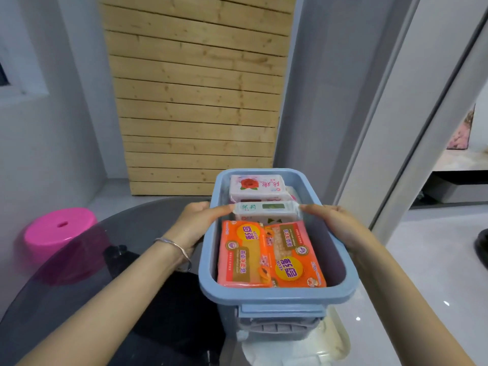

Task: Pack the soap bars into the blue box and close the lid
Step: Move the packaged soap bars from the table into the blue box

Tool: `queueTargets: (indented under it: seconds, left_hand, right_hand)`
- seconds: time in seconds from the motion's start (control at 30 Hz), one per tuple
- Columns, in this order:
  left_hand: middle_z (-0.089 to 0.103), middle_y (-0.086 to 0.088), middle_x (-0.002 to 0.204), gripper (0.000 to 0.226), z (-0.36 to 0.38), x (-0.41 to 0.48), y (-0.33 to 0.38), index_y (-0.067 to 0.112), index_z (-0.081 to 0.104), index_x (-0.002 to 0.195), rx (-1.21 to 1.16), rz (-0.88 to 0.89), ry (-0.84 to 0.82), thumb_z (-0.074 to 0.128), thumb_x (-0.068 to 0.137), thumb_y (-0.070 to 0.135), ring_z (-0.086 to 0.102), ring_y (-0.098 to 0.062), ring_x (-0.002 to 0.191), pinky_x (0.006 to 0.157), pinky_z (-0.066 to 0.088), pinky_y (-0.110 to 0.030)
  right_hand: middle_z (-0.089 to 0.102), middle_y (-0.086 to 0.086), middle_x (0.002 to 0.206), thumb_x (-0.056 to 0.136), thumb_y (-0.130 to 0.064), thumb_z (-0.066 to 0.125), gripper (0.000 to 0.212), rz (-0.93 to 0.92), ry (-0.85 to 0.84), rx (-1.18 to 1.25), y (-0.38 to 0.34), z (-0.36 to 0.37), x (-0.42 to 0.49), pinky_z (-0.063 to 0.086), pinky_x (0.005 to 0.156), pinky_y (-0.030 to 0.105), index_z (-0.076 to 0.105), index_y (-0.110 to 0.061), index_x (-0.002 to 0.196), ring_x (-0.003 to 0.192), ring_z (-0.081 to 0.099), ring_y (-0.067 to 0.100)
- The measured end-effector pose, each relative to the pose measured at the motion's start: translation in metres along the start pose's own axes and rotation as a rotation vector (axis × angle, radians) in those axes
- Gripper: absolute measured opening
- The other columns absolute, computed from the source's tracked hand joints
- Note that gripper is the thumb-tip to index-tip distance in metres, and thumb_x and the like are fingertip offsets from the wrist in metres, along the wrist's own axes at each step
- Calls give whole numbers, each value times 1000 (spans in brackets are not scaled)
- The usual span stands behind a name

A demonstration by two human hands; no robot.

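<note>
Two orange soap packs lie side by side at the near end of the blue box, their printed faces up. Beyond them, toward the middle of the box, I hold a white soap bar with green print crosswise between my hands: my left hand reaches over the box's left rim and its fingertips pinch the bar's left end, while my right hand comes over the right rim and pinches the bar's right end. Both hands are partly curled, fingers closed on the bar's wrapper. At the far end of the box sits a white and pink soap bar with a red rose on its face, just beyond the bar I hold. The box stands open, with no lid on it, on the dark glass bench. A silver bangle circles my left wrist. Left of the box, past the bench's edge, a pink stool stands on the floor. Behind the box a wooden slatted panel leans upright against the wall.
</note>
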State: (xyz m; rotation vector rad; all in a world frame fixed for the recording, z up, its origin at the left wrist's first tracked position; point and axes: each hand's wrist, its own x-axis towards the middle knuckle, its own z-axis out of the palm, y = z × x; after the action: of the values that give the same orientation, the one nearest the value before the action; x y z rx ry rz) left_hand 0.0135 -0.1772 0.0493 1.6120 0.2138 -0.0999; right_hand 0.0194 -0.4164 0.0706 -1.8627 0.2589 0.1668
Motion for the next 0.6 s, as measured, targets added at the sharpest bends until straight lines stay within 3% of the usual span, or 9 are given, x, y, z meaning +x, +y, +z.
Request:
queueTargets:
  seconds: [0.13, 0.23, 0.37, 0.43, 0.6]
  left_hand:
    - [72, -12, 73, 21, -36, -10, 0, 7, 69, 87, 7, 8, 67, 71, 78, 26, 65, -25, 62, 77, 55, -40]
    - [73, -16, 82, 28, -66, -18, -6, 3, 68, 93, 40, -9, 116, 70, 79, 28, 66, -27, 67, 80, 54, -42]
    - [72, -13, 79, 25, -105, -24, -18, 6, 67, 89, 57, -29, 171, 69, 79, 29, 66, -25, 65, 79, 55, -41]
    - [73, -13, 81, 30, -121, -25, -26, 4, 66, 94, 81, -42, 184, 69, 79, 29, 67, -25, 66, 73, 55, -37]
    - [73, -20, 91, 35, -142, -24, -44, -2, 66, 98, 87, -52, 220, 70, 80, 29, 68, -29, 72, 76, 55, -39]
  right_hand:
    - [68, 4, 73, 86, -35, 63, 24, -30, -49, -46, -13, 34, -4, 48, 44, 20, 64, -11, 90, 49, 65, 13]
    - [69, 7, 77, 85, -35, 64, 26, -19, -113, -59, -16, 67, -4, 49, 52, 25, 64, -10, 92, 62, 65, 18]
    - [72, 12, 95, 81, -42, 68, 39, 14, -182, -115, -13, 111, 1, 54, 66, 32, 65, -8, 100, 77, 67, 23]
    - [72, 12, 96, 80, -44, 69, 43, 1, -202, -144, -11, 129, 5, 55, 73, 35, 66, -7, 100, 82, 68, 25]
    - [72, 12, 101, 77, -48, 70, 48, -25, -236, -204, -5, 156, 16, 56, 85, 40, 67, -7, 104, 92, 69, 27]
